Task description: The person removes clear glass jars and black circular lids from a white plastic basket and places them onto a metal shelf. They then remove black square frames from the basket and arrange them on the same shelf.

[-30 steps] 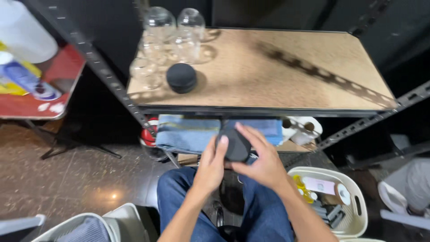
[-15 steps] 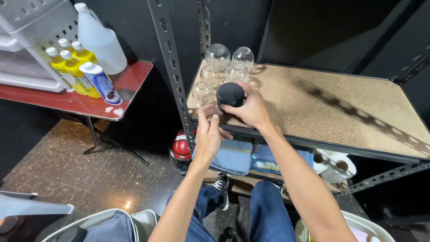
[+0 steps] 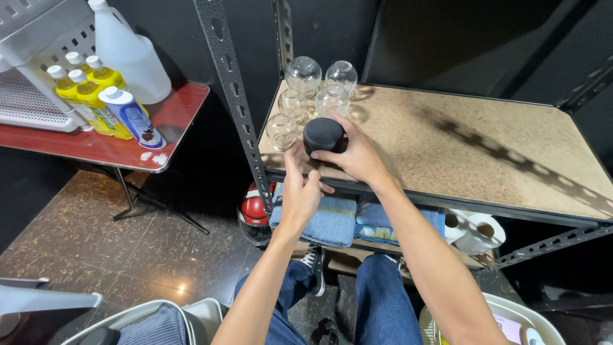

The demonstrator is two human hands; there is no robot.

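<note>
Black and round, the squat jar [image 3: 323,135] sits upright in your right hand [image 3: 355,155], fingers [image 3: 340,121] wrapped around its far side, low over the chipboard shelf [image 3: 447,147] just beside the clear glass jars [image 3: 306,89]. Your left hand [image 3: 299,191] hangs below the shelf edge, fingers loosely spread, holding nothing, thumb up toward the jar's near side.

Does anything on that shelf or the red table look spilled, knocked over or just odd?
Mostly tidy. The only oddity: small white scraps lie loose at the red table edge, beside the bottles. The glass jars stand upright.
</note>
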